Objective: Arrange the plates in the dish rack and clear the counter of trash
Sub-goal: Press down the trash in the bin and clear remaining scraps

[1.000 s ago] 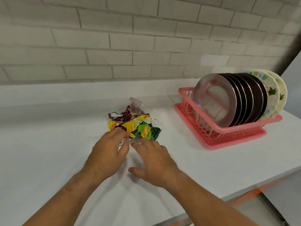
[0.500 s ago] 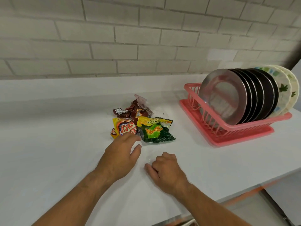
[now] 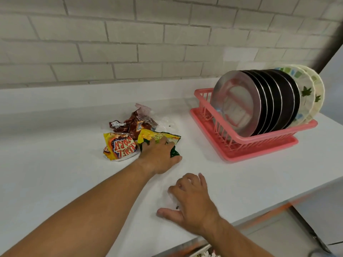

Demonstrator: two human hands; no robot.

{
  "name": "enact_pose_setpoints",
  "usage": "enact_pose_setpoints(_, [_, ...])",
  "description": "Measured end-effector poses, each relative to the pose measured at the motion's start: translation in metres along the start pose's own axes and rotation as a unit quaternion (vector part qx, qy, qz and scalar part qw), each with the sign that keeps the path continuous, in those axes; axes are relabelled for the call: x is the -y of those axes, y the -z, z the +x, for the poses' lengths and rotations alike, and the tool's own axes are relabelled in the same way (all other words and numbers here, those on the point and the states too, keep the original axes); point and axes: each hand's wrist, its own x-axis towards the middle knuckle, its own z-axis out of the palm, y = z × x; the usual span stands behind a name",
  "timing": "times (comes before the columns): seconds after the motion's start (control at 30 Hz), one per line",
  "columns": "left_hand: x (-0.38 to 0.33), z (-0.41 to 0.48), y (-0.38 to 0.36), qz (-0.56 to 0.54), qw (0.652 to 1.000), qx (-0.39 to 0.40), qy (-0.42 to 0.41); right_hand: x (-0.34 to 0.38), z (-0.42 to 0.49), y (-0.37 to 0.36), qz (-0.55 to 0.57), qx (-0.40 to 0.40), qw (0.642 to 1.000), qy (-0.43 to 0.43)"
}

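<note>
Palm down, the left hand [image 3: 159, 157] lies on the green-and-yellow wrapper [image 3: 160, 135]. Its fingers are laid across the wrapper and not tucked under it, as far as shows, so it presses more than it grasps. The right hand [image 3: 192, 203] rests nearer the counter's front edge with fingers curled and thumb splayed. Something clear and crinkled seems to lie beneath it, but whether it is pinched cannot be told.

Just left of the green wrapper and touching it is a yellow caramel-corn wrapper [image 3: 120, 146], and behind both lies a crumpled brown wrapper [image 3: 132, 125]. That makes three coloured wrappers, plus a scrap of clear plastic [image 3: 168, 121] beside them.

Well apart to the right stands one pink dish rack [image 3: 259, 145]. It holds roughly six metal plates [image 3: 235, 102] and two pale patterned plates [image 3: 306, 93], all on edge.

No plate shows on the white counter [image 3: 55, 173], so the plate step looks finished — trash-clearing is in hand. Next, the left fingers probably need to close and bunch the wrappers together for one lift.
</note>
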Motion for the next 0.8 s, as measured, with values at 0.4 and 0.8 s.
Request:
enact_pose_setpoints(0.4, [-0.022,-0.023,-0.053,-0.035,0.985,-0.165,0.023,-0.055,-0.004,0.007,0.12,-0.149,0.981,-0.019])
enact_pose_setpoints(0.8, [-0.028,-0.034,-0.035,-0.043,0.973,-0.217,0.071,-0.07,0.021,0.065,0.102,0.034,0.992,-0.073])
